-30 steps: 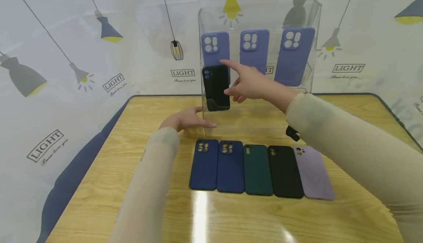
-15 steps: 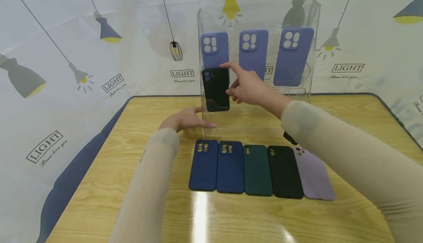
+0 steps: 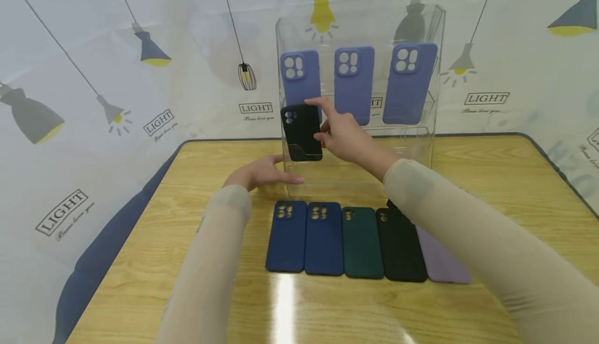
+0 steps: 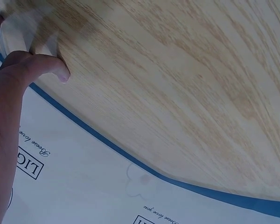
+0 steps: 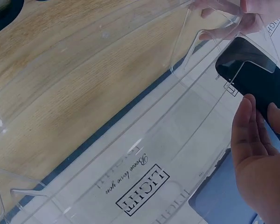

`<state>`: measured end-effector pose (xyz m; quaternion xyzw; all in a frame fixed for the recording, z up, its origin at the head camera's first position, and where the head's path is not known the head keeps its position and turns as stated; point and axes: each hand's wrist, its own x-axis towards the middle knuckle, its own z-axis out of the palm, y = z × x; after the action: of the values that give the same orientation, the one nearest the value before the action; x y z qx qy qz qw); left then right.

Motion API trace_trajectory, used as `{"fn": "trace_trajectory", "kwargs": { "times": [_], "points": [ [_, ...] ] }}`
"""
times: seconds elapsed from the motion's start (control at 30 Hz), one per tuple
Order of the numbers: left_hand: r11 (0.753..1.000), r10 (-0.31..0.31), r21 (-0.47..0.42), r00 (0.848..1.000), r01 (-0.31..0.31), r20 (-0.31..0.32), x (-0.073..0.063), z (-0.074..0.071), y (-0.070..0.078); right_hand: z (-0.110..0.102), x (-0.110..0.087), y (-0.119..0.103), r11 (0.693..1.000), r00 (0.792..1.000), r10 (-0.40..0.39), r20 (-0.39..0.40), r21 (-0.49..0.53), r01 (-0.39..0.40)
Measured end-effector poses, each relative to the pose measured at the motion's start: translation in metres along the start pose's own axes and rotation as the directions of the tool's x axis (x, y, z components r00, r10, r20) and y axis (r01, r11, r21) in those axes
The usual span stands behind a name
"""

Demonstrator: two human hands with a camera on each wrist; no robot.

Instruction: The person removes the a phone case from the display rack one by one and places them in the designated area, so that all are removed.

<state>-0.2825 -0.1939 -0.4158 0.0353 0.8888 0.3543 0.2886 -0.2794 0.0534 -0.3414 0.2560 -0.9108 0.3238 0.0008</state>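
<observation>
A clear acrylic display stand (image 3: 438,27) stands at the back of the table. A black phone case (image 3: 301,136) leans in its lower tier at the left, its foot behind a clear lip. My right hand (image 3: 345,133) pinches this case by its right side, index finger at its top edge. In the right wrist view the thumb lies on the black case (image 5: 259,72), with the other fingers of the hand (image 5: 266,172) at its edge. My left hand (image 3: 263,171) grips the stand's lower left side, thumb in front; its far fingers are hidden.
Periwinkle phone cases (image 3: 354,87) stand in the upper tier. On the wooden table (image 3: 154,229), before the stand, lie navy cases (image 3: 324,242), a green case (image 3: 362,245), a black case (image 3: 398,248) and a lilac case (image 3: 442,258), partly under my right sleeve (image 3: 468,235).
My right index finger has come down onto the black case's top edge, and that edge sits slightly lower. The right forearm has swung left over the lilac case. My left hand stays on the stand.
</observation>
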Motion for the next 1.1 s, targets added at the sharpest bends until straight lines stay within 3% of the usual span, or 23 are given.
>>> {"fn": "trace_trajectory", "kwargs": {
  "times": [0.47, 0.83, 1.1],
  "points": [
    [1.000, 0.005, 0.002, 1.000, -0.005, 0.019, 0.000, -0.002, -0.001, 0.006, 0.004, 0.002, 0.999, 0.994, -0.026, -0.102, -0.050, 0.021],
    [1.000, 0.015, 0.015, 1.000, -0.015, 0.013, 0.000, -0.002, -0.004, 0.007, 0.009, 0.005, 0.998, 0.992, 0.055, -0.109, 0.029, -0.052],
    [0.999, 0.045, 0.023, 0.999, -0.045, -0.008, 0.000, -0.002, -0.003, -0.006, 0.006, 0.008, 1.000, 0.991, 0.016, -0.131, 0.001, -0.016]
  ]
}}
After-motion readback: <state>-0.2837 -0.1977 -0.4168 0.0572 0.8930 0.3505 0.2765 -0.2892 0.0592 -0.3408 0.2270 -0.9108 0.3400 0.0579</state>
